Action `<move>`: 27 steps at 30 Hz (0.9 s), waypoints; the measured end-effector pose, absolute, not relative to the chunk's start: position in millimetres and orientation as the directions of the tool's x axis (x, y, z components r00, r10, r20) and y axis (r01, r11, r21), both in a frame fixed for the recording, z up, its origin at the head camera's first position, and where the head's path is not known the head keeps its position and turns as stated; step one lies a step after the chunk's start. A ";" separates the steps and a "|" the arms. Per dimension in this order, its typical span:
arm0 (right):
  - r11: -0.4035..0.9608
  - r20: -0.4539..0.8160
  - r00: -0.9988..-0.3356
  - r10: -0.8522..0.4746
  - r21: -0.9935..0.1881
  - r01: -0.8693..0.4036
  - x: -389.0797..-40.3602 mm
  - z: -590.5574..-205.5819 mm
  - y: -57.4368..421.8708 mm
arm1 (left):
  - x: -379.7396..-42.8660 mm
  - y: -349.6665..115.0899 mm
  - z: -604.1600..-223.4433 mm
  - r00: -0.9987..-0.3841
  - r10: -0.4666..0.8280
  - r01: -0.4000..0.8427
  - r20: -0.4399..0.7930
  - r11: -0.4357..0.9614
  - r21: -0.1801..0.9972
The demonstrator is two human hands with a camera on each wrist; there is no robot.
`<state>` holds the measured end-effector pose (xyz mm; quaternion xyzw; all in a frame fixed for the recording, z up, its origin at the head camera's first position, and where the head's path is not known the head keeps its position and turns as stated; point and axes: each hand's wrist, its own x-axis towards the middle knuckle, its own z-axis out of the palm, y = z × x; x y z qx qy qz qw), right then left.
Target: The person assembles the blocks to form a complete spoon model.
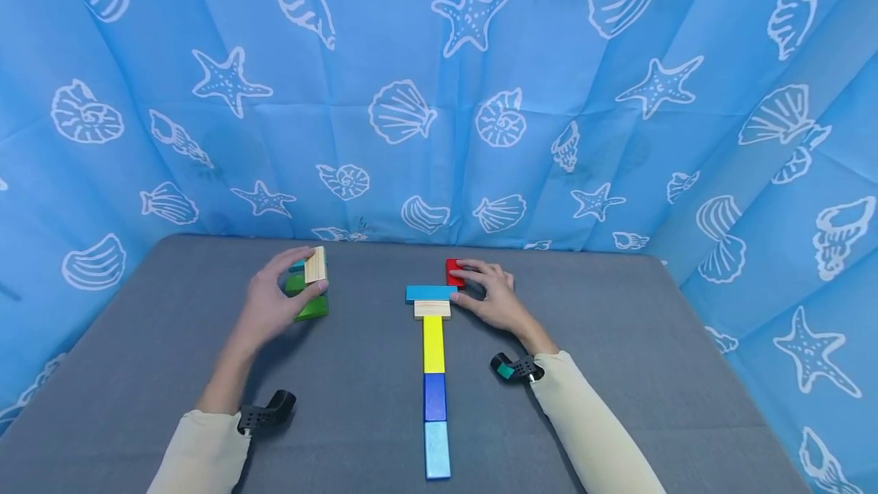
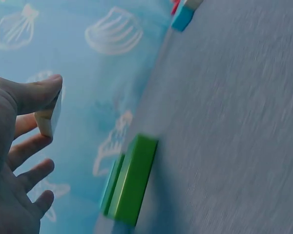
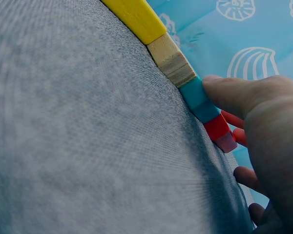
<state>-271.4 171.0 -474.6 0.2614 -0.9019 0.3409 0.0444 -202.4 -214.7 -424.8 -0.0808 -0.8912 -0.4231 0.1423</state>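
My left hand (image 1: 267,299) pinches a plain wooden block (image 1: 315,265) between thumb and fingers, raised above the table. Beneath and beside it lie green blocks (image 1: 312,308) and a teal block (image 1: 298,266), partly hidden by the hand. On the other side, my right hand (image 1: 495,297) touches a red block (image 1: 453,273) with its fingertips, fingers spread, while the thumb rests at the right end of a blue crosswise block (image 1: 430,293). In the right wrist view the thumb (image 3: 224,92) meets the blue block and two fingers reach behind the red one.
A row runs toward me from the blue block: wooden pieces (image 1: 432,310), a yellow block (image 1: 434,344), a dark blue block (image 1: 435,396) and a light blue block (image 1: 437,450). The grey table (image 1: 343,418) ends at a blue seashell curtain (image 1: 473,166).
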 end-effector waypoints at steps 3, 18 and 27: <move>0.627 0.257 -0.860 -0.441 -0.597 -0.500 -271.1 -474.6 170.0 | -202.3 -202.4 -423.8 -0.951 0.057 0.272 0.303 0.619 0.737; 0.618 0.269 -0.857 -0.441 -0.601 -0.506 -272.8 -475.0 171.1 | -224.9 -148.1 -431.1 -0.961 0.145 0.274 0.235 0.610 0.743; 0.632 0.265 -0.861 -0.434 -0.592 -0.500 -272.2 -475.2 170.6 | -250.5 -113.8 -450.2 -0.977 0.148 0.213 0.155 0.604 0.768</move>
